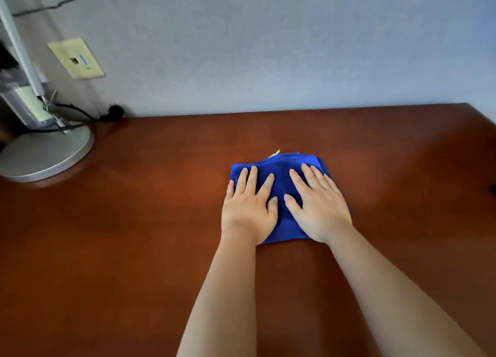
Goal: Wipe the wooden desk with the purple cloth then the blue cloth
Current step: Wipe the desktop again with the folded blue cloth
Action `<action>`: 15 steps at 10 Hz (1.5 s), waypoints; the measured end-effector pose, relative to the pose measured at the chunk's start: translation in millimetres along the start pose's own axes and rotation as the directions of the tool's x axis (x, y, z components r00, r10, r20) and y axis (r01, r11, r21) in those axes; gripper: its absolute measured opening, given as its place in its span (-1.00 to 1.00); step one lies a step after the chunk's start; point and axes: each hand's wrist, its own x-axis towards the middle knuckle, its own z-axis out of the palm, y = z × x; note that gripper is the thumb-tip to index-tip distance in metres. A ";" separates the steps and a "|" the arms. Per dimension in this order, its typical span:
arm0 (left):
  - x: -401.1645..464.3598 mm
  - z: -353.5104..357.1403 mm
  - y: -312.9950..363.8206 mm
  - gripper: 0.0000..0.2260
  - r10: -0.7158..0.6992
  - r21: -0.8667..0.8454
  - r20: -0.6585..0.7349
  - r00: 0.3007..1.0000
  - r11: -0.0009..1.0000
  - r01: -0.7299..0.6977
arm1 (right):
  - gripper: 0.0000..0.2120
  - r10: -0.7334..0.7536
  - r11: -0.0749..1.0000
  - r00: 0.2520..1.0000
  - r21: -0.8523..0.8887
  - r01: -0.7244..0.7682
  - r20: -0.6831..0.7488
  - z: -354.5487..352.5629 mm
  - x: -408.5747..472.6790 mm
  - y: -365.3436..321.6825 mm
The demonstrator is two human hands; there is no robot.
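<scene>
A folded blue cloth (281, 179) lies on the reddish wooden desk (134, 236), a little right of the middle. My left hand (248, 207) presses flat on the cloth's left half with its fingers spread and straight. My right hand (318, 205) presses flat on the right half the same way. A small white tag (275, 153) sticks out at the cloth's far edge. No purple cloth is in view.
A lamp with a round grey metal base (45, 152) stands at the desk's far left, a black cable (80, 115) running behind it. A beige wall socket plate (76, 58) sits on the grey wall. The desk's right edge runs past (483, 115).
</scene>
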 end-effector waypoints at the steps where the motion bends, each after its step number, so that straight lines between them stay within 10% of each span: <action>1: -8.3 0.3 0.9 -0.52 -0.002 -0.015 0.010 1.000 1.000 0.002 | -0.42 0.005 1.000 1.000 -0.008 -0.004 0.016 -1.5 -6.3 -2.4; 6: -182.9 13.2 1.9 -0.52 0.021 -0.022 0.024 0.999 1.000 -0.021 | -0.41 0.016 1.000 1.000 0.004 -0.016 0.025 1.3 -177.0 -54.5; 8: -213.2 17.0 5.4 -0.20 0.036 -0.036 0.021 0.999 0.999 -0.036 | -0.40 0.021 1.000 1.000 -0.003 -0.021 0.020 4.6 -206.0 -59.9; 10: -191.3 13.9 2.0 -0.52 0.023 -0.014 0.013 1.000 1.000 -0.023 | -0.17 0.011 1.000 1.000 0.017 -0.011 0.000 7.4 -187.4 -55.7; 15: -104.5 7.9 -7.0 -0.52 -0.010 -0.012 0.009 1.000 1.000 0.010 | -0.42 -0.002 1.000 1.000 -0.008 0.002 0.010 3.3 -98.8 -38.8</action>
